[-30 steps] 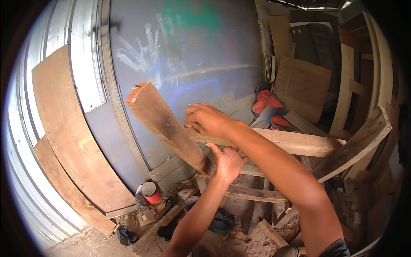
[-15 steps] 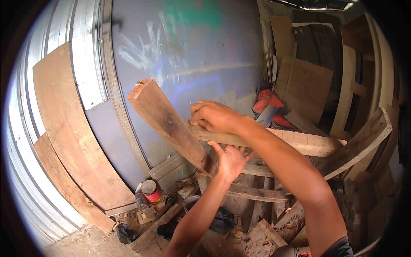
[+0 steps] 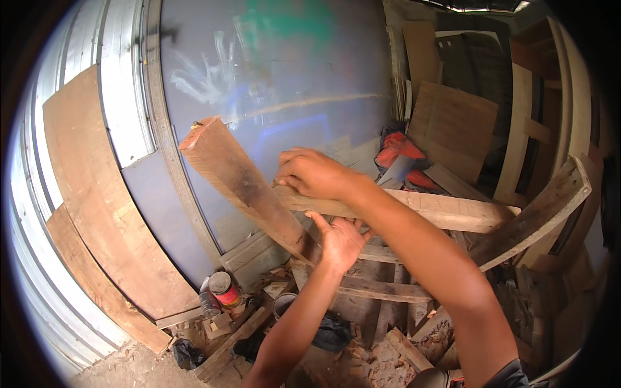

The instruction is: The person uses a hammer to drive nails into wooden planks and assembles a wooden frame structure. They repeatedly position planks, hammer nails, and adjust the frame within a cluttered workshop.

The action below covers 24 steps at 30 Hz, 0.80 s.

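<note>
A thick square wooden post (image 3: 236, 184) leans up toward the left, with a bit of metal at its top end. From its side a wooden rail (image 3: 446, 210) runs right to a curved wooden piece (image 3: 537, 213). Over the rail's post end, my right hand (image 3: 314, 173) is closed with fingers curled; what lies in them, if anything, is hidden. Below it my left hand (image 3: 341, 242) holds the rail from underneath, its thumb up against the lower edge and its other fingertips partly hidden. My right forearm crosses in front of the rail.
Lower slats (image 3: 381, 289) join the frame beneath. A red-labelled can (image 3: 225, 290), wood offcuts and black plastic (image 3: 187, 354) lie at lower left. Plywood sheets (image 3: 97, 181) lean on the corrugated metal wall. A red-and-black bundle (image 3: 398, 152) and boards (image 3: 453, 129) stand behind.
The whole scene has shifted slightly left in view. Both hands keep about the same places on the rail beside the post.
</note>
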Motion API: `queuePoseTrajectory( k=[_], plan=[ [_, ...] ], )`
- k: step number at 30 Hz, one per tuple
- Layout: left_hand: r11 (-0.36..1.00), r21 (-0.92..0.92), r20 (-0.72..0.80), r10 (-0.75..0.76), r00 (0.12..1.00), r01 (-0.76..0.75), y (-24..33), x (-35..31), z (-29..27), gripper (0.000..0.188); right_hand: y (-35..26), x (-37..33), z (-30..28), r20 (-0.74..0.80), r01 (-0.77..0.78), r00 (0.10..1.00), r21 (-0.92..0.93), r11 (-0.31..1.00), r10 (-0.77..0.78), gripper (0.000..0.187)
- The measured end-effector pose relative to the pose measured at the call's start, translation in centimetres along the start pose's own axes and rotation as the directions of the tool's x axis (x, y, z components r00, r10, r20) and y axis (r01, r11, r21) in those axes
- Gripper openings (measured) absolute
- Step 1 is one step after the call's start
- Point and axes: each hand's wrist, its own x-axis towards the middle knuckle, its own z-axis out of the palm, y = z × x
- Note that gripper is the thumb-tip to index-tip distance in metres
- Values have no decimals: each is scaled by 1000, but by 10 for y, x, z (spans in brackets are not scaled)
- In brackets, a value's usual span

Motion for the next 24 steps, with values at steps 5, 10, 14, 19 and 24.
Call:
queuePoseTrajectory(
  k=[5, 10, 14, 19, 24],
  plan=[
    [999, 53, -4, -2, 1000, 3, 5, -5, -5, 124, -17, -1, 9, -15, 93, 996, -3, 996, -93, 12],
    [1000, 24, -1, -6, 1000, 6, 4, -5, -2, 123, -8, 2, -4, 55, 3, 998, -7, 1000, -2, 11],
    [999, -44, -23, -14, 1000, 13, -1, 0, 0, 116, -4, 5, 4, -22, 69, 997, -49, 996, -70, 12],
    [1000, 27, -43, 16, 999, -15, 6, -9, 4, 118, -13, -3, -1, 64, 80, 995, -34, 996, -78, 9],
    [999, 34, -17, -1, 1000, 2, -2, -3, 0, 118, 0, -7, 6, -43, 58, 997, -91, 994, -62, 9]
  ],
)
